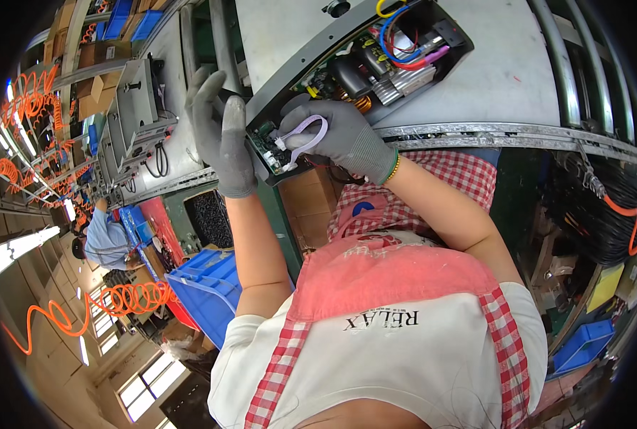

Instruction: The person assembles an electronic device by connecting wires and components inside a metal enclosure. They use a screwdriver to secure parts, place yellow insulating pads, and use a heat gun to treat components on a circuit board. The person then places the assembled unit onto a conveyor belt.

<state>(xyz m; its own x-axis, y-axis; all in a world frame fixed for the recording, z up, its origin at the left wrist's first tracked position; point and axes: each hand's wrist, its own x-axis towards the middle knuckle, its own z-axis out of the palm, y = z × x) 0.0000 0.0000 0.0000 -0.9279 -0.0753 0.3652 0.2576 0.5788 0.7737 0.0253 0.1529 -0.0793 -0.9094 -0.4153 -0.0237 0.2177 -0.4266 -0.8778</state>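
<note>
A long dark metal casing [290,53] sits tilted across the work surface, its inside full of electronic parts. At its near left end is a small green circuit board [267,146] with white connectors. A lavender ribbon cable [323,134] loops from this board across my right hand [343,136]. That grey-gloved hand is closed, its fingertips at the cable beside the board; exactly where they grip is partly hidden. My left hand [222,136], also gloved in grey, is beside the casing's left end with fingers stretched upward and apart. Whether its palm touches the casing cannot be made out.
A metal rail [476,136] edges the work surface, with rollers [558,64] at the right. Another grey casing [138,107] stands farther left. A blue bin [208,282] is beside my left arm. Black cable coils [590,222] hang right. One person [107,239] works in the background.
</note>
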